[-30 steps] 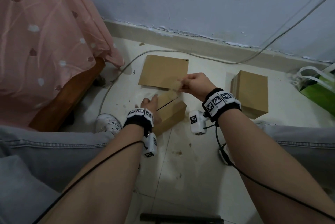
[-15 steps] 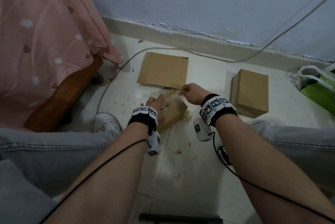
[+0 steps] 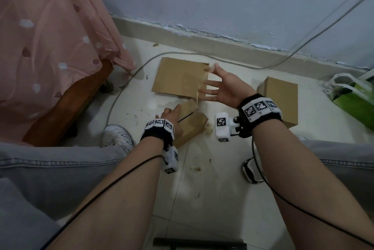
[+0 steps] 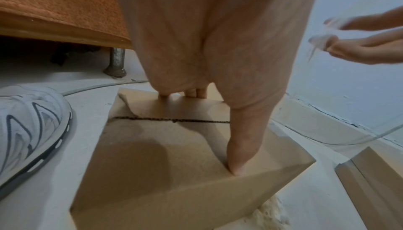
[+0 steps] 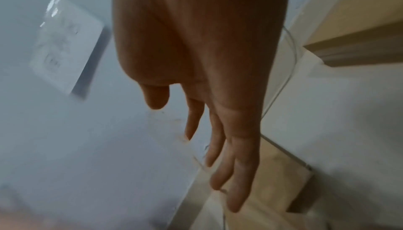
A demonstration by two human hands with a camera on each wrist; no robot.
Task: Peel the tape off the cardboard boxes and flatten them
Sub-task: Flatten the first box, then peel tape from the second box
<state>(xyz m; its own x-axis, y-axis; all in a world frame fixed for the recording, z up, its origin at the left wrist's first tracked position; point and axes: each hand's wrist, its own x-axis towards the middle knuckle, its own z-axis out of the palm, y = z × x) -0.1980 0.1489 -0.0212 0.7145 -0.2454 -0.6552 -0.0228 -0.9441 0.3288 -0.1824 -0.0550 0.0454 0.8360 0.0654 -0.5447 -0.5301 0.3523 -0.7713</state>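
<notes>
A small brown cardboard box (image 3: 193,126) (image 4: 174,164) sits on the floor between my knees, a dark slit across its top. My left hand (image 3: 170,115) lies on it, the thumb (image 4: 240,161) pressing the top and the fingertips (image 4: 194,94) at the far edge. My right hand (image 3: 217,85) (image 5: 216,147) hovers beyond it with fingers spread, over the edge of a flattened cardboard sheet (image 3: 178,77). A thin strand of tape (image 3: 196,97) hangs from its fingertips toward the box. A second, closed box (image 3: 281,103) stands at the right.
A pink sheet (image 3: 50,37) drapes a wooden bed frame at the left. A white shoe (image 3: 117,136) is beside the small box. A grey cable (image 3: 125,87) loops along the wall base. A green bag (image 3: 356,97) lies at far right. Tape scraps (image 3: 208,128) litter the floor.
My right hand, which was pinching tape at the small box, has lifted away toward the wall and spread its fingers. The left hand has stayed on the box.
</notes>
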